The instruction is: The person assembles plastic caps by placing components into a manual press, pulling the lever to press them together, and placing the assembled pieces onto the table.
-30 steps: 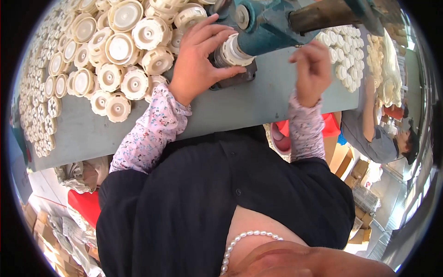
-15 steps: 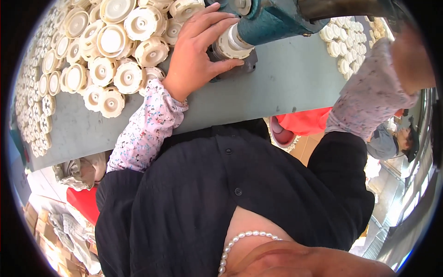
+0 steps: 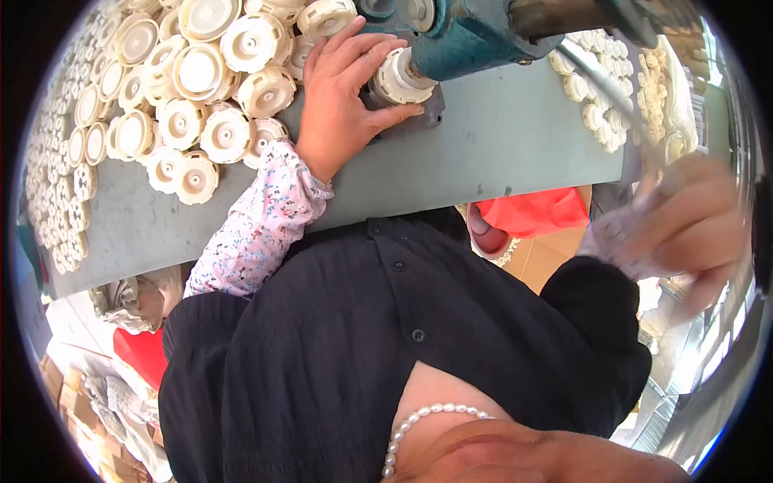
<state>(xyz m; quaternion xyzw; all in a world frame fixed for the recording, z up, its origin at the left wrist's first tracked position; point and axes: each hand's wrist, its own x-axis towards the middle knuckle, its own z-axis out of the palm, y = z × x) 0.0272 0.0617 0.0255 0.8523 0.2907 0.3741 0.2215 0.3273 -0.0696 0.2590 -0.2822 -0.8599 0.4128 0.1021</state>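
Observation:
My left hand curls round a cream plastic cap, thumb on its near side and fingers on its far side. The cap sits on a dark base plate, under the head of a teal hand press. At the right, my right hand is smeared by motion, its fingers curled round the end of the press's metal lever. The lever slants from the press down to that hand.
A large heap of similar cream caps covers the left of the grey table. More caps lie in rows at the far right. Red cloth shows below the table's near edge.
My right hand has come down and toward me at the right, and the lever has swung into view with it. My left hand stays on the cap, shifted very little.

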